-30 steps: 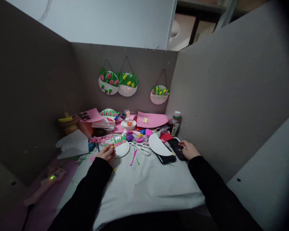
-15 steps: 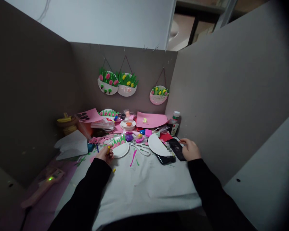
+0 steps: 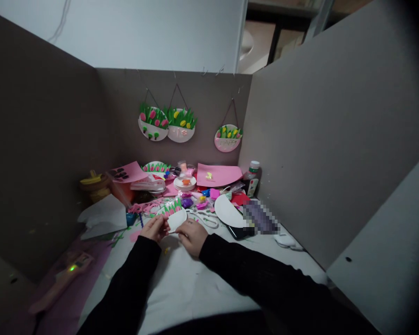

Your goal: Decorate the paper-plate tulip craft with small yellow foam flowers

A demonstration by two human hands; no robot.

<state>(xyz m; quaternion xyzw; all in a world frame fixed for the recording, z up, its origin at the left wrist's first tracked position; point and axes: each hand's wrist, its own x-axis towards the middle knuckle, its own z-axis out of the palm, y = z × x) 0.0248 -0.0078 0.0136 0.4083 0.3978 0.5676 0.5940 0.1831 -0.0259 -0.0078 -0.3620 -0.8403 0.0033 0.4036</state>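
Note:
My left hand [image 3: 154, 228] is closed in a pinch at the left side of a paper plate [image 3: 178, 219] decorated with pink tulips and green leaves. What lies between its fingertips is hidden. Just right of it, my right hand [image 3: 192, 236] curls its fingers down by the plate's lower right rim, overlapping it in view. Whether these fingers grip the rim or something small cannot be made out. Below the hands, a small yellow piece [image 3: 166, 251] rests on the white cloth [image 3: 199, 284]. Scissors [image 3: 209, 220] lie behind the right hand.
A white half plate [image 3: 226, 211] lies partly on a dark phone [image 3: 240, 232], beside a blurred-out dark object [image 3: 260, 217]. A bottle [image 3: 253, 179] stands at the back right. Finished tulip plates [image 3: 180, 135] hang on the partition. A glue gun [image 3: 64, 279] with a lit green light lies left.
My right hand has left the dark phone-like object at the right and come over beside my left hand at the tulip plate. The yellow piece in my left fingers no longer shows.

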